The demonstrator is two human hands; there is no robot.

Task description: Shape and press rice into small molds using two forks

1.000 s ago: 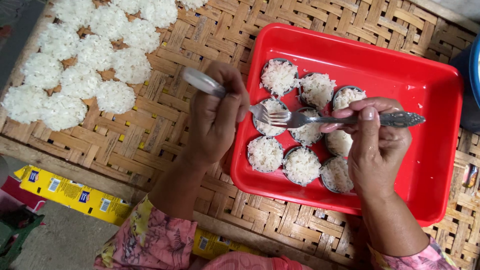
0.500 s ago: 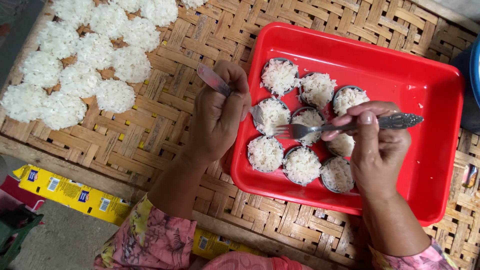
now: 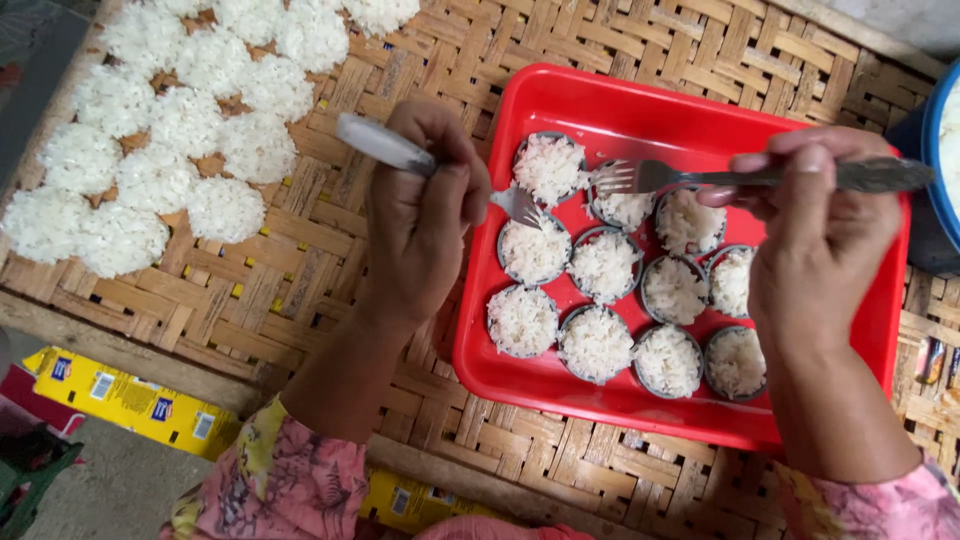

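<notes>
The left hand (image 3: pixel 420 215) is clenched on a spoon (image 3: pixel 440 170), its tip at a rice-filled mould (image 3: pixel 535 250) in the red tray (image 3: pixel 560 385). The right hand (image 3: pixel 820 235) grips a fork (image 3: pixel 700 178) above the moulds. Judging by this, rice is being loosened; lifting it needs both utensils steady. Rice mounds (image 3: pixel 225 208) lie on the woven bench (image 3: pixel 300 290).
</notes>
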